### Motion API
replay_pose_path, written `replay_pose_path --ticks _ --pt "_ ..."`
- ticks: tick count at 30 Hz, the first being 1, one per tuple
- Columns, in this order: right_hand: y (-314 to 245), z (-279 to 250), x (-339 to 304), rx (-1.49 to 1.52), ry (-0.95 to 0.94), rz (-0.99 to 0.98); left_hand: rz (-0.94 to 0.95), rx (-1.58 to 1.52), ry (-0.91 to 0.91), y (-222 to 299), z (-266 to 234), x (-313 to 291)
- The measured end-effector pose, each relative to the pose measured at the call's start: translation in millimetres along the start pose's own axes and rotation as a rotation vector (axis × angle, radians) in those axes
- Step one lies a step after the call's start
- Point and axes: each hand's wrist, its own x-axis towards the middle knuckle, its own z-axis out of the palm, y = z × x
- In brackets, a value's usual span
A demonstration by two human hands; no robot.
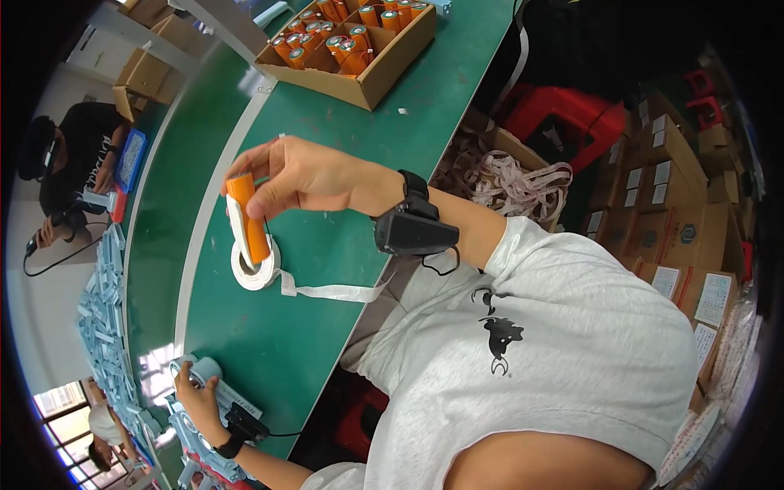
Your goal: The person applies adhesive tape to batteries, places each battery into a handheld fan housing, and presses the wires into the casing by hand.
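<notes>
Orange cylindrical cell [257, 232] pinched by right hand [298, 175], held over white tape roll [251, 282]; could be dropped if fingertips slip. Left hand [198, 402], near left, curled at light-blue plastic part [207, 367]; whether it is gripped cannot be told.

Green-topped workbench [302, 335] sweeps from 12 to 7 o'clock | grey metal upright [235, 37] stands at 11 | red plastic stool [563, 122] sits at 2 | brown cartons [678, 229] rise stacked at 3 | bright, dark-framed window [65, 420] glows at 8, glare on a glossy green surface [155, 269] nearby
</notes>
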Motion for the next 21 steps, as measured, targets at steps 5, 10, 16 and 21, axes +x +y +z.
replay_pose_path --ticks 5,10,16,21 --pt "10 25 -5 -0.275 -0.011 0.027 0.066 -0.043 0.154 85 7 -20" --pt "16 60 -13 -0.647 -0.041 -0.019 -0.173 0.031 0.099 137 24 -36" --pt "24 81 -16 -0.863 -0.153 0.009 0.446 -0.085 0.196 118 -2 -59" --pt "50 91 -12 -0.913 -0.289 -0.065 0.587 -0.070 0.112 118 25 -55"
